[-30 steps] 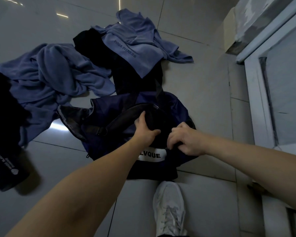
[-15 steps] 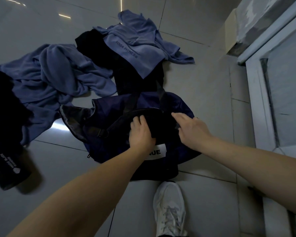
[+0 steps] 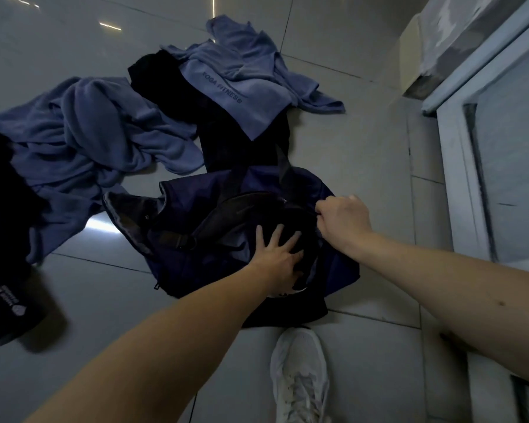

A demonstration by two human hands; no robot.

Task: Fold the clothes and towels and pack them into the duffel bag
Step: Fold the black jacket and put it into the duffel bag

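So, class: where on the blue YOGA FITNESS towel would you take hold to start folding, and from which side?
Probably pinch the flat printed corner of the YOGA FITNESS towel nearest the duffel bag, coming from the bag's side: that hem lies smooth and exposed over a black garment, while the far end is bunched.

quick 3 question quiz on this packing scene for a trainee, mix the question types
1. True or false: the left hand lies flat, fingers spread, on the duffel bag.
2. What is the right hand doing? A) gripping the bag's edge B) lifting a towel C) hanging idle
3. Fill in: the blue towel beyond the bag reads "YOGA ____".

Key: 1 true; 2 A; 3 FITNESS
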